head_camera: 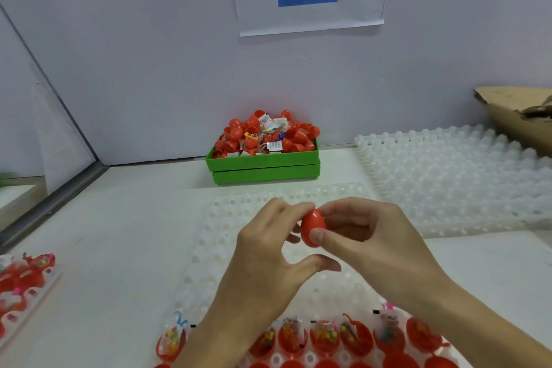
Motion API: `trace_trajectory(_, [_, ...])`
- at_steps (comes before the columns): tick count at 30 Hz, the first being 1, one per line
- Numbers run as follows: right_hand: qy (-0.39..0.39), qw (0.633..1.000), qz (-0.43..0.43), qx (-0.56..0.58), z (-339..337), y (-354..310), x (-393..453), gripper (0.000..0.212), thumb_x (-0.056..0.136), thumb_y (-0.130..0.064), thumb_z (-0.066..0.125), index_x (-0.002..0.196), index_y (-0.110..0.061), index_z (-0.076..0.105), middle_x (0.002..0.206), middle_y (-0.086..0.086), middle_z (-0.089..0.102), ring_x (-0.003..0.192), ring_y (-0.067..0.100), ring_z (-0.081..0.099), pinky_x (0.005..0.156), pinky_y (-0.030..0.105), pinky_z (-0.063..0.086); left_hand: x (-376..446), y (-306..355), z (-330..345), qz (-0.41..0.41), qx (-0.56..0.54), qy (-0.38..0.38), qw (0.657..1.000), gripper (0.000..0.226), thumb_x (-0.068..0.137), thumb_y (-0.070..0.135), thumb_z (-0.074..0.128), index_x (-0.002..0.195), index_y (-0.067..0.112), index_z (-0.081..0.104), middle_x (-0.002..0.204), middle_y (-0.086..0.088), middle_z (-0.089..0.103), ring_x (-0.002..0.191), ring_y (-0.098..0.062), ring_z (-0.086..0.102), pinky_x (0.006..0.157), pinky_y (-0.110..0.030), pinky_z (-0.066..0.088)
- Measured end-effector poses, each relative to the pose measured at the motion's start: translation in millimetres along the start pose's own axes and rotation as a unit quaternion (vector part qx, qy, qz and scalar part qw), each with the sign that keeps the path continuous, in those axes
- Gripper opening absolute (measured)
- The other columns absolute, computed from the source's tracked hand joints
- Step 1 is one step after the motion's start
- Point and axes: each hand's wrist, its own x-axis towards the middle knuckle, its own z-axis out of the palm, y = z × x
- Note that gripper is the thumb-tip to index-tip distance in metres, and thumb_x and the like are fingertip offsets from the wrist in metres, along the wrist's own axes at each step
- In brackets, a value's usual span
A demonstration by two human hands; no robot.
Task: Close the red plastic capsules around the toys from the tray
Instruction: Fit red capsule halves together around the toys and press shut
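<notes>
A closed red plastic capsule [311, 225] is held in the air above the white dimpled tray [227, 218]. My right hand [373, 245] pinches it between thumb and fingers from the right. My left hand [265, 251] touches its top and left side with curled fingertips, the thumb stretched out below. Along the tray's near edge stand several open red capsule halves [325, 337] with small bagged toys in them.
A green bin [263, 166] heaped with red capsules and toy bags stands by the back wall. A stack of white dimpled trays [460, 176] lies at the right, a cardboard box [516, 119] behind it. Another tray of filled red halves [21, 281] sits at the left edge.
</notes>
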Motion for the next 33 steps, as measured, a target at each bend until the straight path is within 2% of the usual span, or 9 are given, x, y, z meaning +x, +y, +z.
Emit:
trace_trajectory(3, [-0.031, 0.998, 0.022, 0.051, -11, 0, 6, 0.013, 0.088, -0.012, 0.069, 0.095, -0.019, 0.077, 0.087, 0.005, 0.078, 0.082, 0.018, 0.075, 0.072, 0.025, 0.059, 0, 0, -1, -0.01, -0.017, -0.007, 1.0, 0.058, 0.078, 0.04, 0.076, 0.131, 0.026, 0.058, 0.107, 0.017, 0.061, 0.101, -0.002, 0.059, 0.077, -0.013, 0.053])
trace_trajectory(7, [-0.13, 0.987, 0.034, 0.087, -16, 1, 6, 0.019, 0.086, -0.02, 0.069, 0.102, -0.025, 0.077, 0.097, 0.008, 0.077, 0.088, 0.018, 0.073, 0.075, 0.025, 0.056, -1, -1, -3, 0.0, -0.004, -0.032, 0.999, 0.039, 0.085, 0.037, 0.069, 0.12, 0.038, 0.054, 0.112, 0.025, 0.056, 0.107, -0.001, 0.057, 0.08, -0.013, 0.051])
trace_trajectory(12, [-0.129, 0.99, 0.035, 0.042, -18, -3, 10, 0.023, 0.083, -0.011, 0.075, 0.105, -0.018, 0.075, 0.097, 0.009, 0.077, 0.087, 0.022, 0.074, 0.074, 0.023, 0.056, 3, -4, -9, 0.003, 0.004, -0.049, 0.999, 0.042, 0.08, 0.043, 0.073, 0.117, 0.039, 0.054, 0.116, 0.027, 0.054, 0.109, 0.001, 0.055, 0.081, -0.012, 0.05])
trace_trajectory(17, [-0.028, 0.98, 0.102, 0.168, -47, -7, 50, 0.021, 0.092, -0.015, 0.062, 0.107, -0.002, 0.069, 0.104, 0.017, 0.074, 0.095, 0.025, 0.074, 0.073, 0.026, 0.06, 1, -12, -13, -0.011, 0.022, -0.045, 0.999, 0.043, 0.085, 0.054, 0.065, 0.124, 0.041, 0.052, 0.12, 0.029, 0.052, 0.108, 0.004, 0.054, 0.083, -0.009, 0.048])
trace_trajectory(20, [0.078, 0.961, 0.113, 0.24, -78, -5, 88, 0.016, 0.097, -0.013, 0.058, 0.101, 0.002, 0.065, 0.097, 0.017, 0.07, 0.083, 0.027, 0.075, 0.062, 0.025, 0.058, 0, -17, -10, 0.005, 0.047, -0.047, 0.998, 0.04, 0.086, 0.05, 0.061, 0.124, 0.039, 0.053, 0.117, 0.026, 0.054, 0.108, 0.004, 0.055, 0.083, -0.006, 0.046])
trace_trajectory(26, [0.293, 0.891, 0.099, 0.331, -169, -2, 174, 0.021, 0.105, -0.017, 0.043, 0.094, -0.005, 0.056, 0.088, 0.009, 0.061, 0.078, 0.019, 0.066, 0.057, 0.023, 0.052, 2, -28, -6, 0.05, 0.085, -0.021, 0.995, 0.03, 0.084, 0.041, 0.056, 0.107, 0.026, 0.069, 0.109, 0.01, 0.063, 0.094, 0.003, 0.057, 0.079, -0.012, 0.049])
trace_trajectory(29, [0.351, 0.85, 0.091, 0.382, -218, -3, 199, 0.04, 0.107, -0.027, 0.032, 0.079, -0.007, 0.051, 0.085, 0.007, 0.057, 0.075, 0.017, 0.061, 0.056, 0.023, 0.047, 3, -34, -3, 0.058, 0.118, -0.003, 0.991, 0.031, 0.084, 0.043, 0.054, 0.096, 0.022, 0.073, 0.102, 0.006, 0.067, 0.087, 0.001, 0.057, 0.075, -0.018, 0.05])
trace_trajectory(30, [0.366, 0.832, 0.078, 0.41, -231, -3, 204, 0.043, 0.108, -0.03, 0.028, 0.083, -0.005, 0.053, 0.087, 0.008, 0.057, 0.074, 0.018, 0.06, 0.055, 0.023, 0.046, 4, -36, -2, 0.058, 0.123, 0.004, 0.991, 0.032, 0.088, 0.045, 0.051, 0.094, 0.023, 0.074, 0.101, 0.006, 0.068, 0.086, 0.0, 0.057, 0.073, -0.019, 0.05])
trace_trajectory(33, [0.382, 0.779, 0.045, 0.495, -260, -2, 211, 0.055, 0.107, -0.039, 0.017, 0.125, 0.004, 0.047, 0.099, 0.017, 0.059, 0.081, 0.024, 0.061, 0.061, 0.025, 0.052, 8, -36, 0, 0.045, 0.114, 0.012, 0.992, 0.047, 0.096, 0.056, 0.037, 0.088, 0.027, 0.073, 0.097, 0.009, 0.068, 0.081, 0.0, 0.056, 0.067, -0.022, 0.049])
